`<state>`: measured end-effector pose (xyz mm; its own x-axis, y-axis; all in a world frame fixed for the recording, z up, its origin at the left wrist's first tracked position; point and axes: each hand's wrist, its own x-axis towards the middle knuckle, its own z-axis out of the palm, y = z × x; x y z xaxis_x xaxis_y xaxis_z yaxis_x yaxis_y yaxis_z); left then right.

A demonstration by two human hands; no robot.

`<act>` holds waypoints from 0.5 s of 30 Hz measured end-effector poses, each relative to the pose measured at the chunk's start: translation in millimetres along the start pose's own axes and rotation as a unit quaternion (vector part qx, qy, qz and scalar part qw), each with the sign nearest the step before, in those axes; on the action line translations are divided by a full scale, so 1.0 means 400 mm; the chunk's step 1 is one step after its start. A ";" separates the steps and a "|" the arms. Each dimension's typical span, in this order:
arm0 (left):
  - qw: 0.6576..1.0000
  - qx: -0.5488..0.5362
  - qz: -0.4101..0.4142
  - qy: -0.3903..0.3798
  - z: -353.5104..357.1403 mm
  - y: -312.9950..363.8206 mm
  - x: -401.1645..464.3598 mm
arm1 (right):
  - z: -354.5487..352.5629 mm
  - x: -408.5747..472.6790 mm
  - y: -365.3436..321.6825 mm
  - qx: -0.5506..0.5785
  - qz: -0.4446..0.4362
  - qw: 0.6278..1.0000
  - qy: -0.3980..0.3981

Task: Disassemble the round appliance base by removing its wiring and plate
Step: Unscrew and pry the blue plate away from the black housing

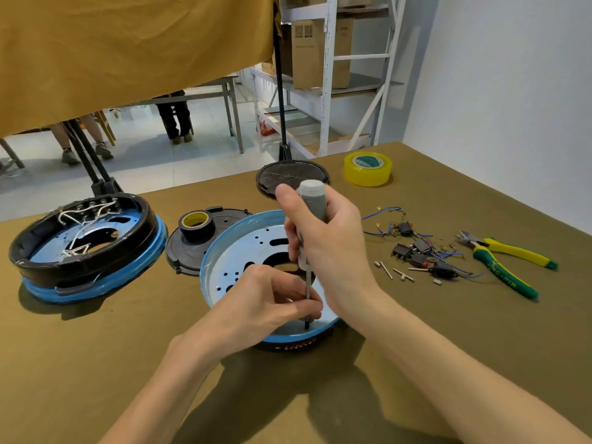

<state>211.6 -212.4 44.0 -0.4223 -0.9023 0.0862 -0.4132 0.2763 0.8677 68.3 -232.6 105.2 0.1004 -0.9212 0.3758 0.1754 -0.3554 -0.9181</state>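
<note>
1. Right hand [326, 238] grips screwdriver [312, 203] handle; left hand [272, 302] pinches its shaft low.
2. Round base [224, 251] sits mid-table, tip at near rim.
3. Keep shaft vertical, press down, turn slowly.

Two round appliance bases sit on the table: one [86, 248] at the left with white wiring [84, 219] inside, one [237, 251] in the middle. Two dark round covers: one [189, 248] between the bases, one [292, 176] farther back. Two rolls of tape: a black one [196, 223] and a yellow one [367, 168]. One screwdriver [312, 216], one pair of pliers [503, 261]. About five small black switches [416, 248] with blue wires; loose screws [395, 272] number roughly five, too small to count surely
</note>
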 end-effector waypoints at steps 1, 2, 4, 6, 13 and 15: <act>1.000 0.004 0.002 0.007 0.002 0.000 -0.001 | 0.000 -0.003 -0.005 0.024 0.000 0.999 -0.038; 1.000 0.006 0.000 0.018 0.004 -0.001 -0.002 | -0.003 0.001 -0.013 0.064 0.021 0.991 -0.115; 0.999 0.010 -0.018 0.031 0.003 -0.001 -0.002 | -0.009 0.024 -0.032 0.108 0.084 0.950 -0.282; 1.000 0.003 -0.020 0.013 -0.003 0.002 -0.002 | -0.015 0.043 -0.035 0.077 0.096 0.934 -0.336; 0.996 -0.063 -0.019 -0.054 -0.013 0.014 -0.008 | -0.035 0.034 -0.001 0.095 0.058 0.965 -0.239; 0.998 -0.051 -0.010 -0.041 -0.006 0.010 -0.005 | -0.043 0.035 0.008 0.133 0.070 0.950 -0.275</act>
<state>212.5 -210.2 48.6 -0.4804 -0.8765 0.0315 -0.3396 0.2190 0.9147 53.5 -249.1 105.4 0.6240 -0.7093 0.3280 0.3563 -0.1153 -0.9272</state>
